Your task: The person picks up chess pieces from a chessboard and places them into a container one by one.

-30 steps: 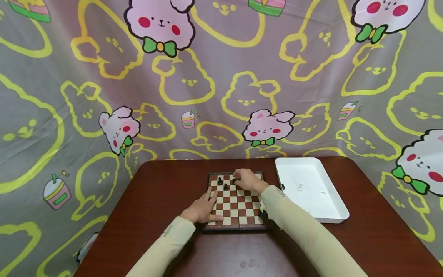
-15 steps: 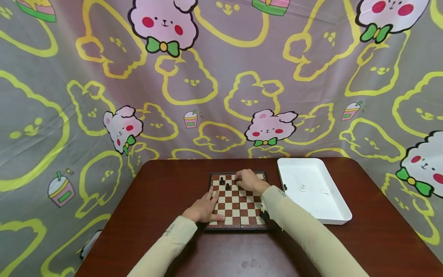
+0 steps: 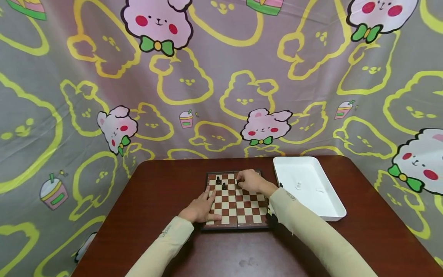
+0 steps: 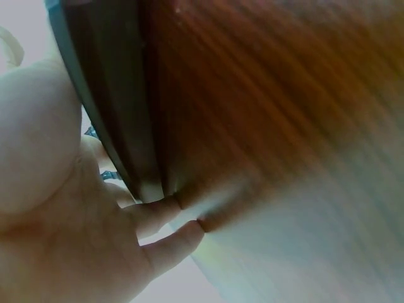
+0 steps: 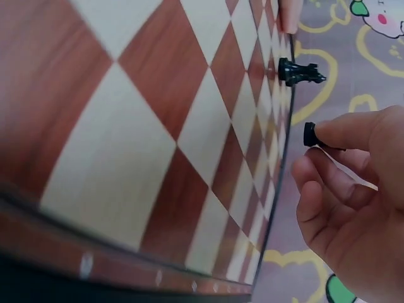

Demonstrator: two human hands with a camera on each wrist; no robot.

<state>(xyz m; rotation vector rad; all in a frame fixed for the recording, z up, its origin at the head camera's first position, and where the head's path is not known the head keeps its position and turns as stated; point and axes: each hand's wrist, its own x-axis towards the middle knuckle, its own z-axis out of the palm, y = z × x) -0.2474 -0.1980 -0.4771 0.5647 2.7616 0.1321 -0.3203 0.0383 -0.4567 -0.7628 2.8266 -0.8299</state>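
Observation:
A brown-and-cream chessboard (image 3: 228,209) lies on the table. Along its left side rests my left hand (image 3: 198,209), fingers extended and thumb over the near squares; in the left wrist view two fingertips of this left hand (image 4: 82,252) reach past the dark board edge (image 4: 110,88) to the tabletop. Over the far right half, my right hand (image 3: 252,181) pinches a black chess piece (image 5: 309,134) between thumb and fingers, lifted off the squares. Most of that piece is covered by the fingers. Two black chess pieces, one farther back (image 3: 218,180) and one nearer (image 3: 224,186), stand at the far left.
Right of the board sits a white tray (image 3: 337,200) holding a few white pieces (image 3: 298,186). A small black piece (image 3: 281,185) shows at its left wall. Patterned cloth (image 3: 214,96) hangs behind the brown table (image 3: 166,181).
My right hand has shifted a little to the right over the board, carrying the black chess piece. The left hand stays on the board's left side. The head view sways slightly.

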